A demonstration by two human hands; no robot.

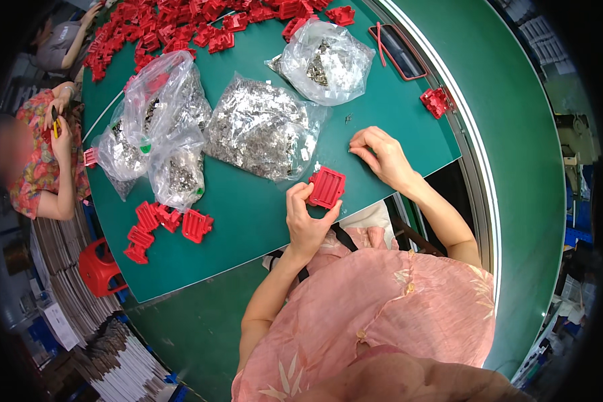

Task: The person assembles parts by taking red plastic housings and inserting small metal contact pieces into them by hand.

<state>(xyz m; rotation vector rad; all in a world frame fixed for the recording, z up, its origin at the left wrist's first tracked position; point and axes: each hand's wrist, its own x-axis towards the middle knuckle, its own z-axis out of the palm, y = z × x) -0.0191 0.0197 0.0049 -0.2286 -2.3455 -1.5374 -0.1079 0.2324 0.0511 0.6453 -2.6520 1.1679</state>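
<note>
My left hand (305,218) grips a red slotted plastic housing (328,187) by its edges, just above the near edge of the green table (248,218). A tiny shiny metal piece shows at the housing's upper left corner. To the right, my right hand (382,157) hovers over the tabletop with thumb and fingertips pinched together. Whatever those fingertips hold, if anything, is too small to make out. A few tiny metal pieces (348,118) lie just beyond that hand. Left of the housing rests a clear bag of small metal clips (264,127).
More clear bags (174,127) of metal parts stand to the left; an open one (325,63) lies farther back. Red housings heap (174,27) at the far side, with several (196,226) near left. A phone (398,52) lies at right. A co-worker (50,154) holds a yellow-handled tool.
</note>
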